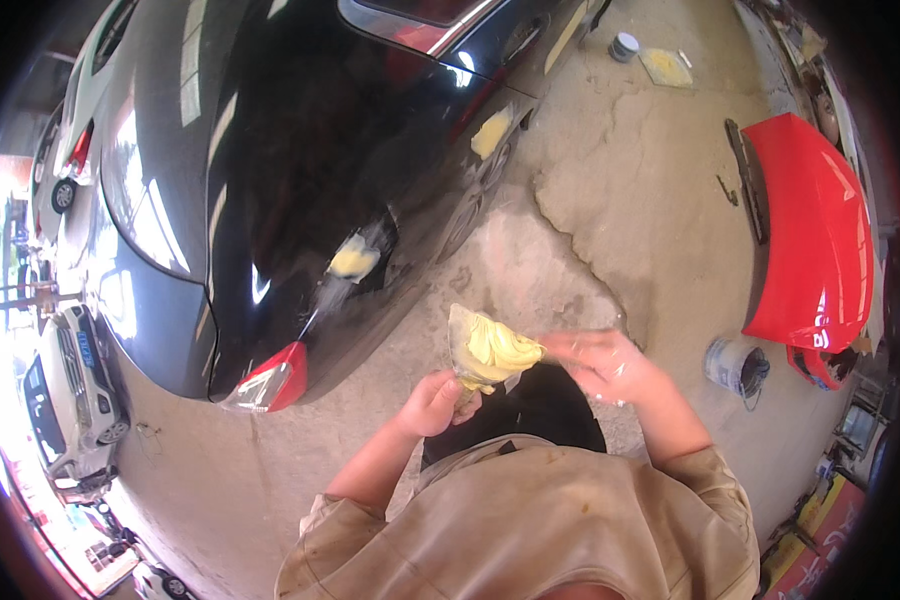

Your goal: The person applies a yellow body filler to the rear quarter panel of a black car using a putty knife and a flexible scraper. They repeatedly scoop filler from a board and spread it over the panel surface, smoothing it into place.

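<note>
My left hand [442, 402] grips a scraper or small board [459, 326] loaded with a pale-yellow creamy paste [500, 348]. My right hand [595, 365] is beside the paste's right edge, its fingers smeared by motion, so what it holds is unclear. Ahead and left is a glossy black car [280, 160] with a scuffed patch bearing pale-yellow filler [354, 261] above its red tail light [280, 380]. A second filler patch [492, 131] is farther along its side.
A red body panel [805, 235] stands at right beside a bucket [735, 368]. A small can [624, 47] and yellow-smeared board [667, 67] lie on the concrete floor [610, 190] ahead. White cars [70, 390] are at left.
</note>
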Demonstrator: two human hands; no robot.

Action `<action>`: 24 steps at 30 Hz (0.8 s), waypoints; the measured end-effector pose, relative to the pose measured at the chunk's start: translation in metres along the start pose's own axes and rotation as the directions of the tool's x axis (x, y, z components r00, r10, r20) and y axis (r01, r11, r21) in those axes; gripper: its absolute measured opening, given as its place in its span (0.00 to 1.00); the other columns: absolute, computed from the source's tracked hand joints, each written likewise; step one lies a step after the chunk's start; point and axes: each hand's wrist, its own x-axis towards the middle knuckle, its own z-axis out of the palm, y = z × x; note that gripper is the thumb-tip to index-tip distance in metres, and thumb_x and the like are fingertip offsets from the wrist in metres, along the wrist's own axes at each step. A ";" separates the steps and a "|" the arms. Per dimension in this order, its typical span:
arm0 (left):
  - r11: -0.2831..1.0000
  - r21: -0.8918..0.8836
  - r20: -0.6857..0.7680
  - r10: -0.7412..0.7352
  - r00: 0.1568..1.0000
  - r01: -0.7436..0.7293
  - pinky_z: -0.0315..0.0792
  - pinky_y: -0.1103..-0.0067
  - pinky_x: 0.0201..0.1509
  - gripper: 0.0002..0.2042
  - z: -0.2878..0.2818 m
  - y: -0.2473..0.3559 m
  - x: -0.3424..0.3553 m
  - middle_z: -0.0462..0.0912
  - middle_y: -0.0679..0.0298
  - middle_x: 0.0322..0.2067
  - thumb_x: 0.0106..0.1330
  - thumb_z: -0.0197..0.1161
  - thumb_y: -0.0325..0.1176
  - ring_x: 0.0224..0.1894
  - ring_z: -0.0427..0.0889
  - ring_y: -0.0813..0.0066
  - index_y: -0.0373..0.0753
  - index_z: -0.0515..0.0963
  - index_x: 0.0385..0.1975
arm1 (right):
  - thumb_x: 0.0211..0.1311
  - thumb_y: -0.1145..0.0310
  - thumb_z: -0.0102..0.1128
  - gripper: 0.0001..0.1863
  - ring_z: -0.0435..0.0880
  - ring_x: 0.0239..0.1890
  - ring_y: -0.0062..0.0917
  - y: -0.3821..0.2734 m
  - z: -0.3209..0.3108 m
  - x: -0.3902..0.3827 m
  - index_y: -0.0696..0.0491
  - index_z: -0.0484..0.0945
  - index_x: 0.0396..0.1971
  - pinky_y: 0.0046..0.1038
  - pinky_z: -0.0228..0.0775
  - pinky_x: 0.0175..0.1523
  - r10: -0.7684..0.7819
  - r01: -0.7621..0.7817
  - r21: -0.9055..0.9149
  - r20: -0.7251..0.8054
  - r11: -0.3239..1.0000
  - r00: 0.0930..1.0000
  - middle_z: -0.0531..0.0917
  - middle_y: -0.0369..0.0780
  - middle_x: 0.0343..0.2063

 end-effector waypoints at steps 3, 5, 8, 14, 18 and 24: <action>0.994 -0.106 -0.083 0.006 0.996 -0.015 0.65 0.81 0.25 0.26 0.024 -0.006 -0.020 0.72 0.64 0.25 0.82 0.44 0.53 0.22 0.67 0.80 0.30 0.73 0.46 | 0.59 0.84 0.58 0.25 0.89 0.51 0.37 -0.021 0.016 -0.025 0.59 0.78 0.59 0.34 0.84 0.50 0.266 -0.263 -0.068 0.036 0.962 0.963 0.85 0.52 0.52; 0.999 -0.024 -0.135 0.040 0.990 -0.043 0.65 0.81 0.25 0.26 0.035 -0.011 -0.031 0.73 0.63 0.26 0.82 0.43 0.53 0.22 0.67 0.79 0.30 0.72 0.46 | 0.64 0.82 0.57 0.22 0.89 0.44 0.36 -0.043 0.033 -0.047 0.60 0.78 0.58 0.32 0.82 0.47 0.589 -0.581 0.099 -0.170 0.808 0.790 0.86 0.51 0.47; 1.000 -0.015 -0.063 0.023 0.998 -0.024 0.64 0.80 0.23 0.28 0.053 -0.018 -0.049 0.72 0.63 0.24 0.82 0.40 0.55 0.20 0.66 0.79 0.30 0.72 0.46 | 0.66 0.81 0.58 0.21 0.86 0.32 0.28 -0.073 0.051 -0.070 0.61 0.78 0.59 0.30 0.79 0.39 0.106 -0.126 -0.007 -0.502 0.992 0.858 0.86 0.47 0.39; 0.995 -0.010 0.083 -0.095 0.992 0.096 0.60 0.78 0.18 0.37 0.097 -0.018 -0.093 0.66 0.65 0.16 0.78 0.32 0.65 0.15 0.63 0.76 0.35 0.69 0.23 | 0.66 0.82 0.56 0.23 0.85 0.42 0.23 -0.140 0.071 -0.133 0.58 0.75 0.61 0.29 0.79 0.47 0.582 -0.386 0.509 -0.308 0.769 0.753 0.86 0.42 0.43; 0.993 0.020 0.165 -0.121 0.979 0.119 0.61 0.79 0.19 0.36 0.130 -0.020 -0.112 0.65 0.65 0.16 0.78 0.31 0.65 0.15 0.63 0.75 0.35 0.68 0.24 | 0.65 0.82 0.55 0.26 0.83 0.48 0.22 -0.159 0.090 -0.169 0.57 0.73 0.64 0.27 0.74 0.55 0.558 0.059 0.826 -0.429 0.560 0.711 0.84 0.37 0.47; 0.982 -0.005 -0.077 0.189 0.979 -0.190 0.66 0.81 0.27 0.16 0.179 -0.033 -0.142 0.69 0.66 0.28 0.82 0.45 0.48 0.24 0.68 0.80 0.38 0.64 0.45 | 0.60 0.81 0.55 0.23 0.79 0.57 0.36 -0.199 0.128 -0.175 0.55 0.81 0.55 0.35 0.68 0.64 0.135 -0.283 -0.017 -0.850 0.959 0.509 0.82 0.43 0.57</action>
